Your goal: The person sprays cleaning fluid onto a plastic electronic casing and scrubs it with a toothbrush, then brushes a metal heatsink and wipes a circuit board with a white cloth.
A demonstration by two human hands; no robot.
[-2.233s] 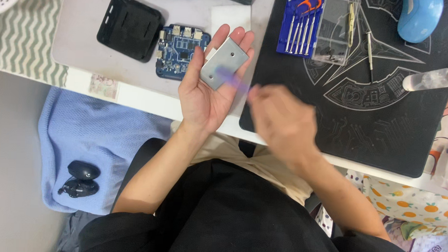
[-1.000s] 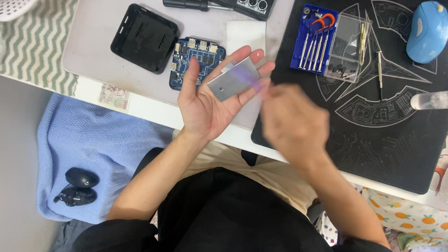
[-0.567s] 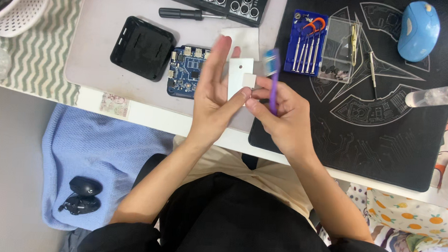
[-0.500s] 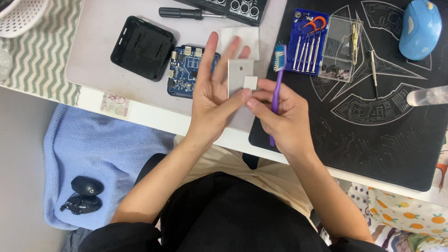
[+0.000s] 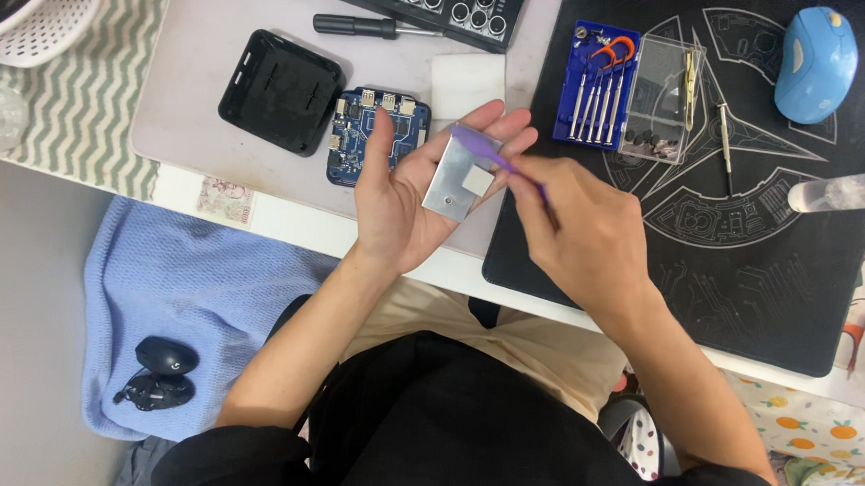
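Note:
My left hand (image 5: pixel 400 199) lies palm up over the desk edge and holds a small grey metal plate (image 5: pixel 451 184) with a pale square pad at its middle. My right hand (image 5: pixel 586 234) grips a purple toothbrush (image 5: pixel 498 160); its head rests on the upper part of the plate. Just behind my left hand sits a blue circuit board (image 5: pixel 355 125). A black square case shell (image 5: pixel 280 90) lies left of the board.
A blue tray of small screwdrivers (image 5: pixel 596 83) with a clear lid stands on the black mat (image 5: pixel 739 235). Also near: a blue mouse (image 5: pixel 817 63), a clear spray bottle (image 5: pixel 837 192), a black screwdriver (image 5: pixel 363 25), a white pad (image 5: pixel 467 77), a blue towel (image 5: pixel 172 291).
The plate went from flat in my left palm to upright between both hands, with the brush lifted off. Now it lies in my left palm again, pad side up, under the brush head.

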